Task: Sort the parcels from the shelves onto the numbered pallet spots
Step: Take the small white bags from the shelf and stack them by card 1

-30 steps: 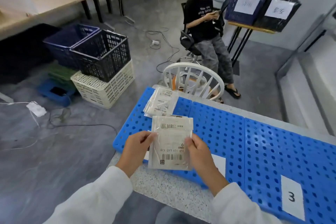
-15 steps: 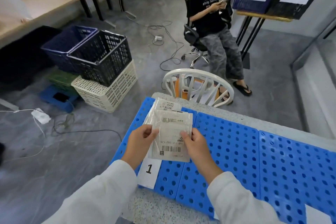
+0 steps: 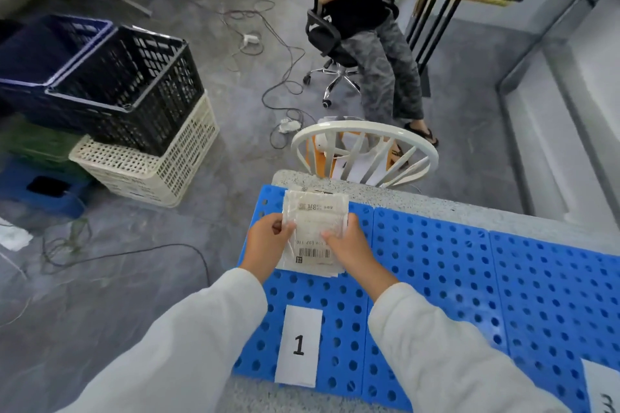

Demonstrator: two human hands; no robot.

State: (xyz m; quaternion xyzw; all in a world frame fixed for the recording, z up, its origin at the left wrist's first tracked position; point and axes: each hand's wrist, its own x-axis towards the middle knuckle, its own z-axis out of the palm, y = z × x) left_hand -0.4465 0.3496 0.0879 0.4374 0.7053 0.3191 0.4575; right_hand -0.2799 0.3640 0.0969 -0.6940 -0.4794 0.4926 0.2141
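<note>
Reaching out from white sleeves [image 3: 188,339], both hands are on one flat parcel [image 3: 313,231] over the blue perforated pallet [image 3: 436,278], just past the paper label marked 1 [image 3: 298,345]. The left hand [image 3: 268,245] pinches the parcel's left edge with curled fingers, and the right hand [image 3: 349,248] grips the right edge with the thumb laid on top. The parcel is a pale plastic mailer, barcode end towards the wearer, lying on or just over a small pile of similar parcels [image 3: 310,190] at the pallet's far left corner; I cannot tell if it is fully set down. Beyond the speckled table edge [image 3: 436,201] stands a white chair back [image 3: 365,134]. Off to the left a black crate [image 3: 134,87] sits on a cream crate [image 3: 151,171], and farther back a person [image 3: 362,10] sits on an office chair
</note>
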